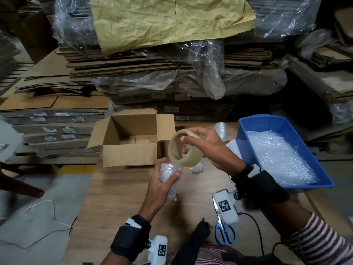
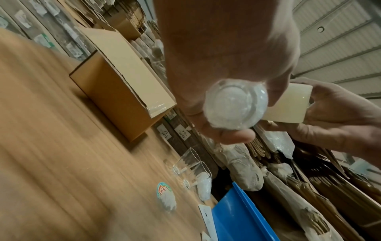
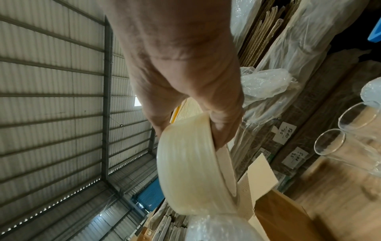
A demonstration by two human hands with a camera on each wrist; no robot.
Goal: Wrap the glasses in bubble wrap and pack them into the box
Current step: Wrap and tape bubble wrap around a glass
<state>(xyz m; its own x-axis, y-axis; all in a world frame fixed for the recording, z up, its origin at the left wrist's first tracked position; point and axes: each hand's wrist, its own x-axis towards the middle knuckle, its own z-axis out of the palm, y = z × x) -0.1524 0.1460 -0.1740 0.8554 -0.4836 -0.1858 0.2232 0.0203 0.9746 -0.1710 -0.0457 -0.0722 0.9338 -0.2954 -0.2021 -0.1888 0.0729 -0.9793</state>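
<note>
While the left hand (image 1: 162, 180) curls its fingers and thumb round a glass wrapped in bubble wrap (image 1: 170, 178), holding it above the wooden table (image 1: 118, 197) just in front of the open cardboard box (image 1: 129, 142), the right hand (image 1: 206, 148) grips a roll of tape (image 1: 183, 150) right above that glass, fingers hooked through the core; the roll touches the wrapping at its lower edge; from the left wrist the glass's round base (image 2: 235, 106) faces the camera; right of the box stand two bare glasses (image 2: 191, 166), with another wrapped glass (image 1: 221, 131) near them; further right of the box sits a blue bin (image 1: 248, 131) of bubble wrap (image 1: 277, 155); blue-handled scissors (image 1: 223, 226) lie on the table, well nearer the person than the box.
</note>
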